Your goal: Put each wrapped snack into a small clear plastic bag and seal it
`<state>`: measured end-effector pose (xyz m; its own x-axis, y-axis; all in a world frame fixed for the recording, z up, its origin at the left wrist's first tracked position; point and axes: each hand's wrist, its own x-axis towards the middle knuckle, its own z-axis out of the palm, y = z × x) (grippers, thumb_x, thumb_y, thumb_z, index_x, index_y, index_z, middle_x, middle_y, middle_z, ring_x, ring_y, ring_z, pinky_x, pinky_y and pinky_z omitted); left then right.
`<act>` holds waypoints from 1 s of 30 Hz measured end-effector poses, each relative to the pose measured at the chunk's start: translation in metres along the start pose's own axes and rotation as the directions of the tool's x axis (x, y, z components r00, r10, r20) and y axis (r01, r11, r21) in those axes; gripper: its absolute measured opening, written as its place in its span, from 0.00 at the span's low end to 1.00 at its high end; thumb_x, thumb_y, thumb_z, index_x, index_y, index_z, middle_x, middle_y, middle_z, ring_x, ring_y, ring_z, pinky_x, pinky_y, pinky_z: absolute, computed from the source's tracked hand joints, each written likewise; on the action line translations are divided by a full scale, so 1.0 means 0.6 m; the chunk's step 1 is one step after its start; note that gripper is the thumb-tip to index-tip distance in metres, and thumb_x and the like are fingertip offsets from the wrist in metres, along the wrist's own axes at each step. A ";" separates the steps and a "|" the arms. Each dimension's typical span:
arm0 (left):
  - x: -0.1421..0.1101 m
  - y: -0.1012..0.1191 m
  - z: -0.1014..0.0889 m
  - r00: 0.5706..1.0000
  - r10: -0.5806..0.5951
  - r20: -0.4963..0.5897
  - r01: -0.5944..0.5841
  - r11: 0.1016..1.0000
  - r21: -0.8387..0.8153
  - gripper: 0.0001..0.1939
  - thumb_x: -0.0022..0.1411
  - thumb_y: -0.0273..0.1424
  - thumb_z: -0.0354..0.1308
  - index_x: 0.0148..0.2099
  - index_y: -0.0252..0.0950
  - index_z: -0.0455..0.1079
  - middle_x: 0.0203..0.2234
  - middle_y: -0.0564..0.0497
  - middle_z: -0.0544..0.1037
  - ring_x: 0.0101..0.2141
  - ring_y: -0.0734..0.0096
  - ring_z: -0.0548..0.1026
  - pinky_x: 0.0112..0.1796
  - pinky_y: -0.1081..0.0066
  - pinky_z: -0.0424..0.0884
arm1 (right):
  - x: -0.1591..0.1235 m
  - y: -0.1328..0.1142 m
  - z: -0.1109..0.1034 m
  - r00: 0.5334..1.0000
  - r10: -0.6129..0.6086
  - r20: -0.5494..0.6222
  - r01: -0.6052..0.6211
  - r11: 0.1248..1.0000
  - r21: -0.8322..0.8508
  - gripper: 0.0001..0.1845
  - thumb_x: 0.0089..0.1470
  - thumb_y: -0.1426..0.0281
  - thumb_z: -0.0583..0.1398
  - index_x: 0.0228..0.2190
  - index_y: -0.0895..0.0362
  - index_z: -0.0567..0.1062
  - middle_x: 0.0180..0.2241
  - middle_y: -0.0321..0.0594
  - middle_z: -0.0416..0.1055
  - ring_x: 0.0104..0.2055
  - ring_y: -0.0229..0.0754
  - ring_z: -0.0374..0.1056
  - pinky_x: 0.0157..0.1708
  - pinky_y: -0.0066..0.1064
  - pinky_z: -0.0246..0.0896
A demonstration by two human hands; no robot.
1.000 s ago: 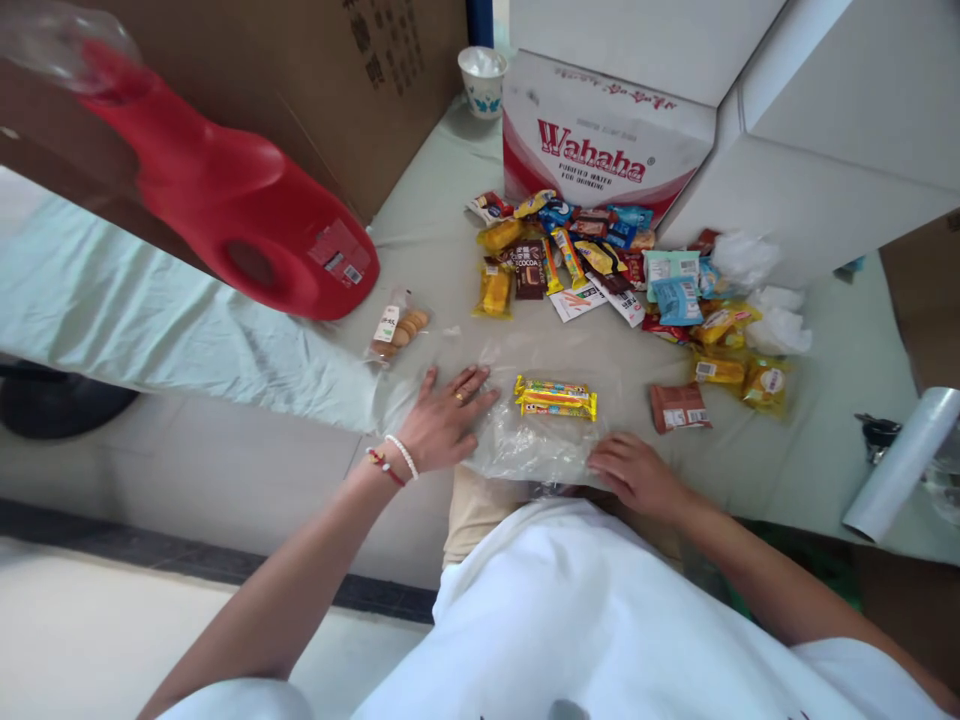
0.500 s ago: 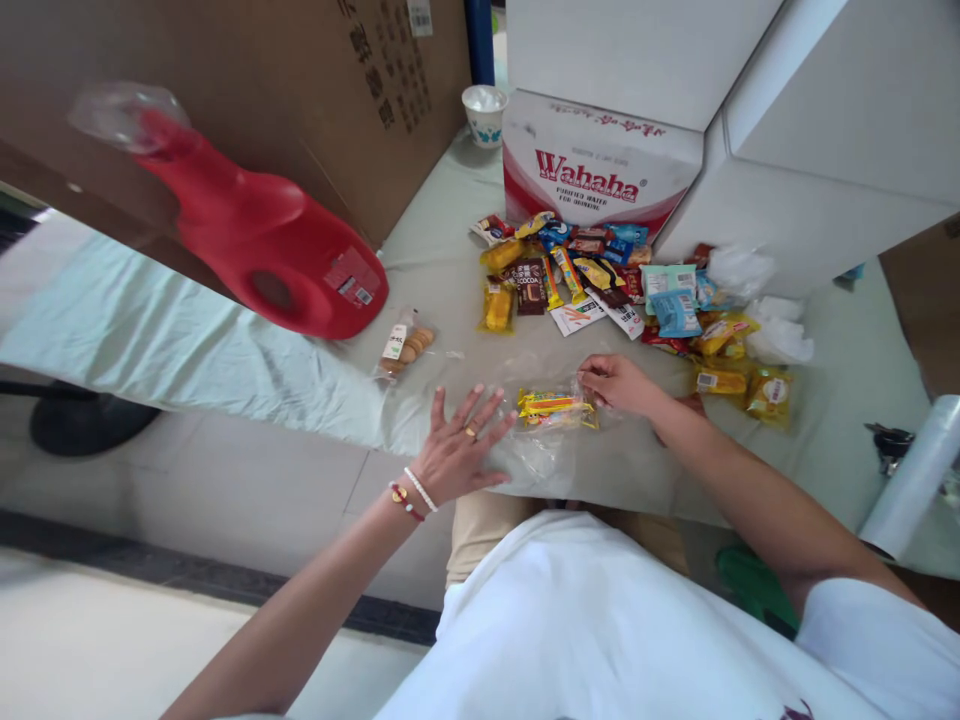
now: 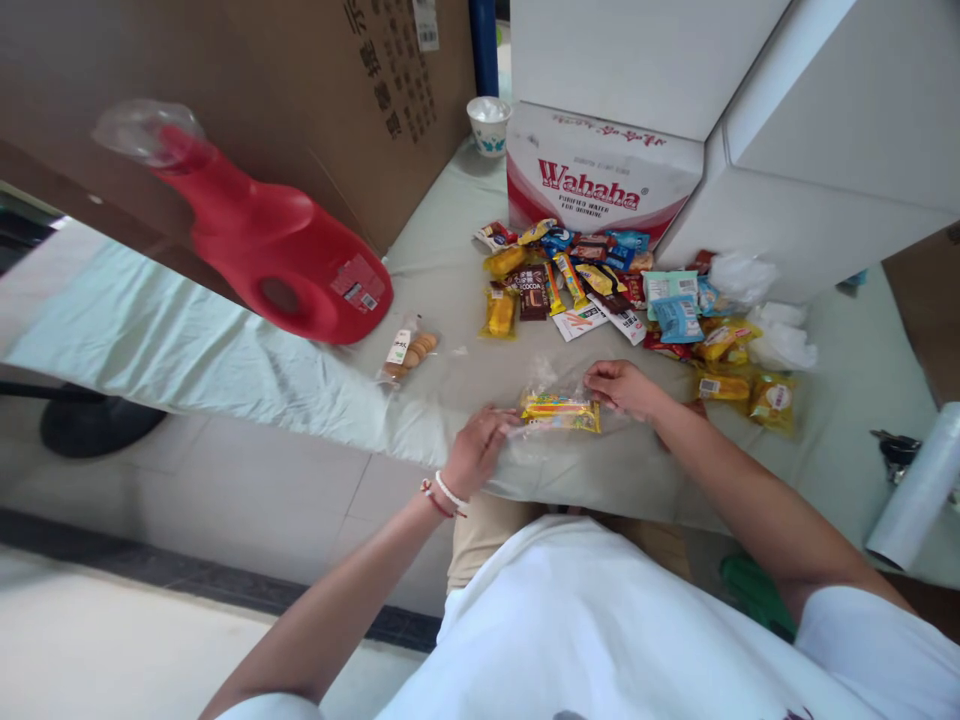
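Observation:
A yellow snack packet (image 3: 561,411) lies wrapped in a sheet of clear plastic film (image 3: 541,452) at the near edge of the green-covered table (image 3: 435,270). My left hand (image 3: 478,449), with a ring and bead bracelets, is curled and pinches the film at the packet's left end. My right hand (image 3: 622,386) grips the film at the packet's right end, fingers closed. Both hands hold the film pulled over the packet.
A pile of several snack packets (image 3: 600,285) lies behind, before a Wahaha carton (image 3: 600,170) and white boxes (image 3: 810,150). A red jug (image 3: 277,250) lies at left beside a biscuit pack (image 3: 409,352). A film roll (image 3: 915,490) rests at right; a paper cup (image 3: 488,125) stands far back.
My right hand moved from the near edge up to the packet's right end, folding film over it. My left hand went from flat and spread to curled, pinching the film.

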<state>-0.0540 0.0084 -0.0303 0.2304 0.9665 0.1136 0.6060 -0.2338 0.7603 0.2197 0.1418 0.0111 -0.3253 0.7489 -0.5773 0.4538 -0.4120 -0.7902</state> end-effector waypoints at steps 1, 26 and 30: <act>0.005 -0.001 -0.002 0.993 -0.094 -0.066 0.093 0.995 -0.020 0.20 0.76 0.37 0.39 0.45 0.41 0.72 0.44 0.45 0.84 0.50 0.65 0.80 0.58 0.57 0.70 | 0.001 0.002 -0.002 1.000 -0.003 -0.008 0.003 0.999 -0.039 0.16 0.55 0.56 0.64 0.31 0.55 0.69 0.18 0.28 0.62 0.15 0.30 0.51 0.15 0.23 0.42; 0.048 -0.025 0.000 0.861 -0.274 -0.428 0.344 0.934 0.094 0.07 0.66 0.37 0.54 0.35 0.42 0.65 0.39 0.46 0.74 0.47 0.59 0.72 0.52 0.55 0.71 | 0.170 -0.141 0.073 0.705 -0.371 0.604 0.708 0.340 -0.618 0.12 0.62 0.67 0.60 0.32 0.58 0.83 0.38 0.43 0.79 0.40 0.42 0.70 0.44 0.31 0.61; 0.057 -0.011 0.002 0.830 -0.218 -0.514 0.315 0.943 0.109 0.15 0.67 0.43 0.54 0.50 0.39 0.67 0.51 0.39 0.71 0.57 0.53 0.68 0.58 0.49 0.67 | 0.175 -0.155 0.085 0.875 -0.172 0.452 0.472 0.512 -0.718 0.19 0.65 0.65 0.56 0.25 0.59 0.78 0.23 0.40 0.74 0.25 0.38 0.65 0.30 0.29 0.56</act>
<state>-0.0496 0.0427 -0.0322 -0.3319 0.9075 0.2575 0.7271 0.0722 0.6827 0.1008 0.2320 0.0136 -0.7380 0.4918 -0.4621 0.6744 0.5150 -0.5291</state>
